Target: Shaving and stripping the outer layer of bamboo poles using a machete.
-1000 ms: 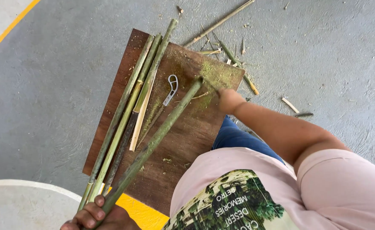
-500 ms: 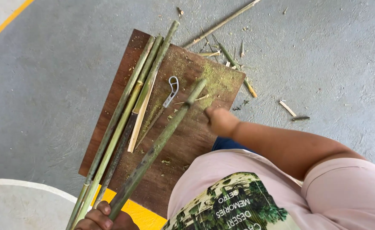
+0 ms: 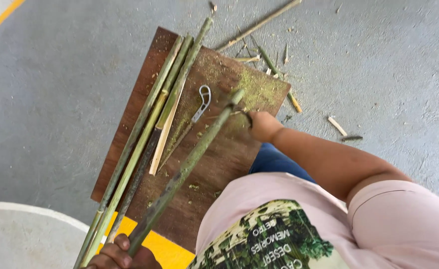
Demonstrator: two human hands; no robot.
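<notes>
Bamboo work is in hand: a long green stalk point(image 3: 189, 164) lies slanted over the brown board point(image 3: 130, 124), from the near edge up toward the far right corner. The left hand point(image 3: 117, 255), at the bottom edge of the view, is closed around the near end of this stalk; only its fingers show, the rest is cut off. The right hand point(image 3: 263, 125) is a closed fist at the far end of the stalk, and a thin dark blade point(image 3: 244, 115) seems to come out of it, touching the stalk tip. It looks like the step of shaving or trimming the stalk end. A next stroke probably calls for a firm hold at the near end and the blade kept flat along the stalk.

Three or four other stalks point(image 3: 149, 124) lie side by side along the left edge of the board, with one pale split strip point(image 3: 163, 137) beside them. A small metal clip point(image 3: 202, 102) rests near the middle. Chips point(image 3: 336, 125) lie on the grey floor past the right edge.

The blade is small and blurred, so its kind is not sure.
</notes>
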